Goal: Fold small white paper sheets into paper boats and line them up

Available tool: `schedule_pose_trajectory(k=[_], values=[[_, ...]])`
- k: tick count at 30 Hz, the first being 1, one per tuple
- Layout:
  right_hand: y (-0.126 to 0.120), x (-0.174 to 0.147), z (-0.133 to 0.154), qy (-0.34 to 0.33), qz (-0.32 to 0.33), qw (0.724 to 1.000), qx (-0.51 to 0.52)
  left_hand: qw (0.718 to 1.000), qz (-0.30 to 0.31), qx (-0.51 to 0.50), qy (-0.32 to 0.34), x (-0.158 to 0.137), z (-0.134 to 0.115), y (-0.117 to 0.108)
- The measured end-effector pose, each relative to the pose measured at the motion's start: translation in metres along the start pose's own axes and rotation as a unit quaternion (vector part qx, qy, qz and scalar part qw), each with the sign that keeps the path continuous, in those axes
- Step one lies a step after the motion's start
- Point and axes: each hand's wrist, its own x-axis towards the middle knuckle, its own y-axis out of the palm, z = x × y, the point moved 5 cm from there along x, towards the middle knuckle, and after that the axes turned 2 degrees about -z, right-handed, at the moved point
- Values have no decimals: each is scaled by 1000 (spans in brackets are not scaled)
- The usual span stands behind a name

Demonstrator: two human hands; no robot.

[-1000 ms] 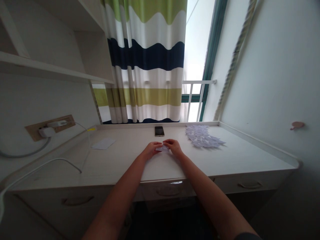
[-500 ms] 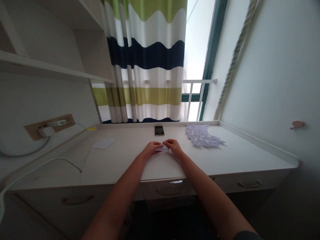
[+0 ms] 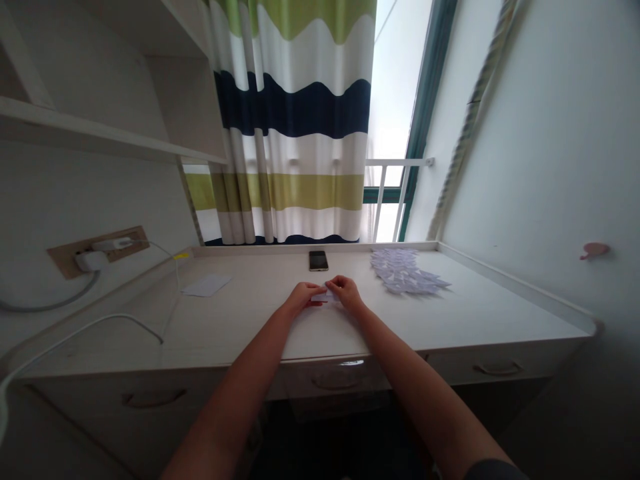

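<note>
Between my two hands is a small piece of white paper [image 3: 330, 297], close above the desk near its middle. My left hand [image 3: 303, 296] grips the paper's left side, thumb on top and fingers partly underneath. My right hand [image 3: 345, 291] pinches its upper right part between thumb and fingertips. The fingers hide much of the paper, so its folds are hard to make out. Just beyond the hands lies a dark phone [image 3: 318, 261]. Off to the right spreads a pile of folded white paper pieces [image 3: 405, 272].
Flat white paper sheets [image 3: 207, 285] lie on the left of the white desk [image 3: 240, 333]. A white cable [image 3: 125, 317] runs over the desk's left end from the wall socket [image 3: 100, 252]. Raised edging borders the desk, and a striped curtain [image 3: 300, 153] hangs behind it.
The paper has shifted slightly in my fingers, and more of my left fingers shows beneath it. My right hand has risen a little. The pile and phone stay put.
</note>
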Motion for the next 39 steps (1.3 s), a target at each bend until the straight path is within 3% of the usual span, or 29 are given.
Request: schedule_pose_trajectory(k=[9, 29, 39], values=[[4, -2, 6, 13, 38, 999, 24, 999, -8, -36, 13, 3, 0, -3], [4, -3, 4, 33, 37, 998, 43, 1000, 8, -7, 16, 1, -1, -1], [5, -2, 4, -4, 32, 999, 15, 999, 14, 44, 24, -2, -4, 3]])
